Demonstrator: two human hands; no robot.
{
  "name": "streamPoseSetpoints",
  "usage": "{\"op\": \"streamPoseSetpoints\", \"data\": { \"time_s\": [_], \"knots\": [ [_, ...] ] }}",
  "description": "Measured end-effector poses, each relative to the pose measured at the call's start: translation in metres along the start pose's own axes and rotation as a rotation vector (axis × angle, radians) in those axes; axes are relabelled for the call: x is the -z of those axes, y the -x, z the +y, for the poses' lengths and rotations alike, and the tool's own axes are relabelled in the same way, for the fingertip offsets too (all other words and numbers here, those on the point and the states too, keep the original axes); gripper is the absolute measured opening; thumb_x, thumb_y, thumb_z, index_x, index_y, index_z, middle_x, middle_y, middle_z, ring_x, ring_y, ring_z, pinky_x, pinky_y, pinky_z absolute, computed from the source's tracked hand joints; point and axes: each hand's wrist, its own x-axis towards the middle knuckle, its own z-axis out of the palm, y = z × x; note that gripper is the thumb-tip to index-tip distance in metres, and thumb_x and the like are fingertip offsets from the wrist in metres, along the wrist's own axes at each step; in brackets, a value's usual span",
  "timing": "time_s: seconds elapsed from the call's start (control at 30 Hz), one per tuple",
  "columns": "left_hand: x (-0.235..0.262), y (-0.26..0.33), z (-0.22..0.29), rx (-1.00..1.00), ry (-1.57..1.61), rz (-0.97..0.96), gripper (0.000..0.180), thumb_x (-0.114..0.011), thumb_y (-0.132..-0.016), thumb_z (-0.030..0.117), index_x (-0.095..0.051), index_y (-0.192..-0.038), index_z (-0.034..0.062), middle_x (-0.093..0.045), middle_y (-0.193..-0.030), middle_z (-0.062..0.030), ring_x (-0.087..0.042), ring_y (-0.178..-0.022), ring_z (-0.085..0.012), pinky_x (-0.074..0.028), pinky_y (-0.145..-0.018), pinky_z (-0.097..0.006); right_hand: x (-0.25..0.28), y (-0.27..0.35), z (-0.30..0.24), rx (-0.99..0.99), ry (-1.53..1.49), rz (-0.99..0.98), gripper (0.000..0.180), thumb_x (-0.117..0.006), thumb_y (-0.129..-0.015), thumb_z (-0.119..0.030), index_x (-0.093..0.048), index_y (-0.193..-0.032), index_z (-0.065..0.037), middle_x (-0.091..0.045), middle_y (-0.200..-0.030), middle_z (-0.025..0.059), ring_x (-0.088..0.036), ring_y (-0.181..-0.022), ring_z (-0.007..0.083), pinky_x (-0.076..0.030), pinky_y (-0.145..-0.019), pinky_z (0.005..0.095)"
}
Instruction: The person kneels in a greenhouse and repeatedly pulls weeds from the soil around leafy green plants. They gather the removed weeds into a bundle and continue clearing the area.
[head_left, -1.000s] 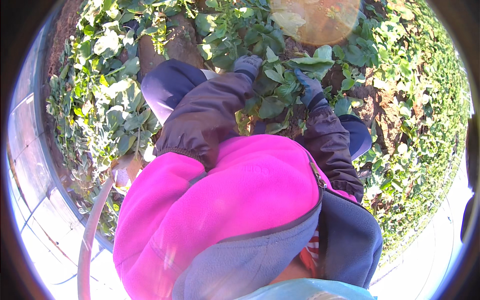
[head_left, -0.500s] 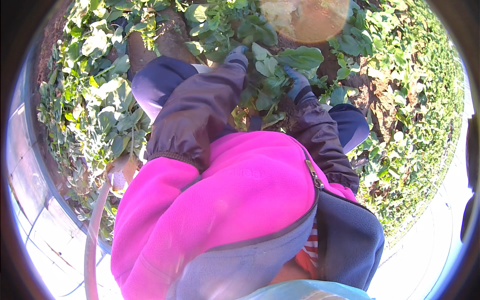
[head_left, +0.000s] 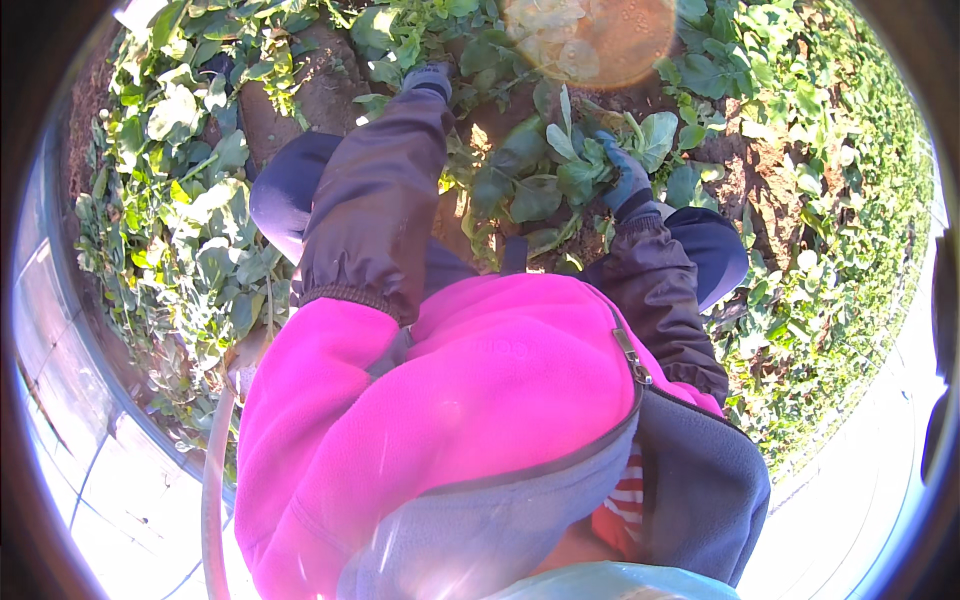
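We observe two gloved hands, well apart from each other. The left hand (head_left: pixel 428 78) reaches farther forward, its grey glove just beside green foliage (head_left: pixel 405 45) near the top of the view; its fingers are partly hidden, so we cannot tell whether they are closed on anything. The right hand (head_left: pixel 624 168), in a blue-grey glove, is at the right side of a leafy plant (head_left: pixel 580 175), touching its leaves; we cannot tell how firmly the fingers close. The plant sits between the knees, ahead of the pink fleece jacket (head_left: pixel 470 400). Brown sleeve covers (head_left: pixel 375 200) run up both forearms. We note bare soil (head_left: pixel 300 95) left of the left hand, and denser greenery (head_left: pixel 195 215) along the left side.
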Motion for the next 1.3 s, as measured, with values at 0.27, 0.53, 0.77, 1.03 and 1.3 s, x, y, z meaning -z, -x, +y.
{"op": "streamPoseSetpoints", "data": {
  "time_s": [0.27,0.53,0.77,1.03,1.3],
  "knots": [
    [-0.016,0.002,0.027,-0.222,-0.260,-0.246,0.066,-0.047,-0.081,0.061,-0.049,-0.128,0.0147,-0.051,-0.128,-0.0151,-0.050,-0.117,-0.0316,-0.042,-0.094,-0.042,0.003,-0.003,0.018,0.057,0.144,0.041,0.050,-0.061,-0.071,-0.004,-0.053,-0.120,0.001,-0.055,-0.124,0.0156,-0.052,-0.116,0.0247,-0.040,-0.099,0.0318],
    [-0.034,-0.003,0.045,0.192,-0.067,0.179,0.047,-0.041,-0.087,0.047,-0.063,-0.111,0.0122,-0.060,-0.116,-0.0119,-0.059,-0.105,-0.0282,-0.047,-0.084,-0.041,0.007,-0.008,0.043,0.099,0.209,0.036,0.055,-0.064,-0.065,-0.009,-0.054,-0.118,-0.002,-0.056,-0.122,0.0151,-0.055,-0.112,0.0280,-0.042,-0.096,0.0326],
    [-0.020,0.015,0.052,0.162,-0.198,0.060,0.046,-0.043,-0.086,0.048,-0.062,-0.111,0.0138,-0.063,-0.111,-0.0083,-0.060,-0.103,-0.0272,-0.047,-0.080,-0.041,-0.004,0.006,-0.001,0.389,0.875,-0.042,0.057,-0.066,-0.062,-0.010,-0.055,-0.118,-0.003,-0.056,-0.122,0.0147,-0.054,-0.113,0.0284,-0.042,-0.095,0.0337],
    [0.025,0.051,0.085,-0.104,0.087,0.027,0.059,-0.062,-0.076,0.051,-0.051,-0.126,0.0207,-0.052,-0.129,-0.0088,-0.051,-0.117,-0.0278,-0.043,-0.093,-0.040,-0.008,-0.009,0.032,0.414,0.696,0.006,0.054,-0.066,-0.062,-0.009,-0.057,-0.115,-0.003,-0.058,-0.120,0.0148,-0.055,-0.112,0.0284,-0.041,-0.096,0.0332],
    [-0.023,0.048,0.107,0.081,-0.151,-0.127,0.034,-0.054,-0.087,0.023,-0.057,-0.121,0.0169,-0.059,-0.120,-0.0052,-0.058,-0.109,-0.0275,-0.047,-0.084,-0.047,-0.020,0.014,0.014,0.257,0.595,-0.022,0.056,-0.068,-0.061,-0.010,-0.057,-0.115,-0.004,-0.060,-0.115,0.0146,-0.056,-0.109,0.0287,-0.042,-0.094,0.0336]
  ]
}}
